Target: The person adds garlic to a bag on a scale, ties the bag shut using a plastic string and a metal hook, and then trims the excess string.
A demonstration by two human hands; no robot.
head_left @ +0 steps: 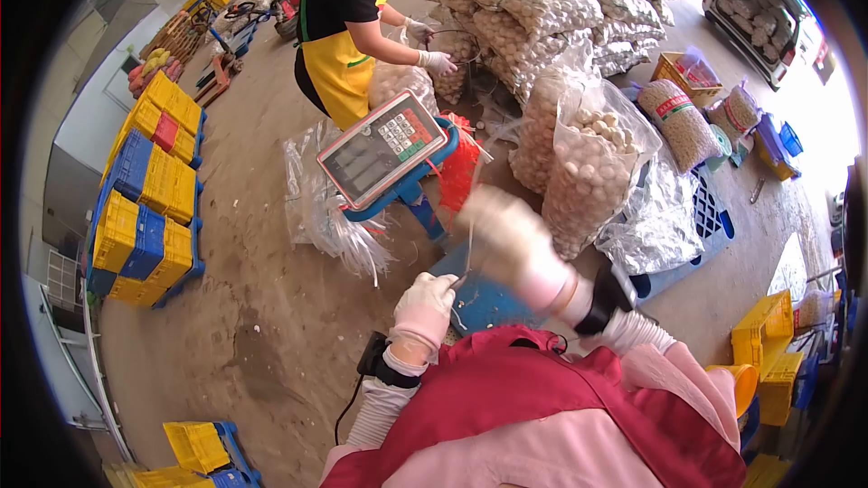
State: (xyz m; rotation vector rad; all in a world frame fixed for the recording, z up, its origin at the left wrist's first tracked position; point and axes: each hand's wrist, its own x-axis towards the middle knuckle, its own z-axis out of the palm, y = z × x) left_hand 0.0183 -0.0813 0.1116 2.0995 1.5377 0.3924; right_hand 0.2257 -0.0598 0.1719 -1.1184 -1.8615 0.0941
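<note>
Both my hands wear white gloves. My left hand (425, 301) is closed on a thin pale strip (468, 253) that runs upward in front of the blue scale platform (493, 294). Smeared by motion, my right hand (503, 233) is above that platform; its fingers and anything in them cannot be made out. Beyond my hands stands the scale display (382, 149) with its keypad. Red strips (457, 167) hang at its right side. A clear bag of round whitish produce (592, 172) stands to the right of my right hand.
A co-worker in a yellow apron (339, 68) handles a bag beyond the scale. Filled sacks (551, 14) are piled at the back. Yellow and blue crates (163, 176) stand at left, more crates (764, 343) at right. Clear plastic bags (655, 230) lie on a blue pallet (714, 217).
</note>
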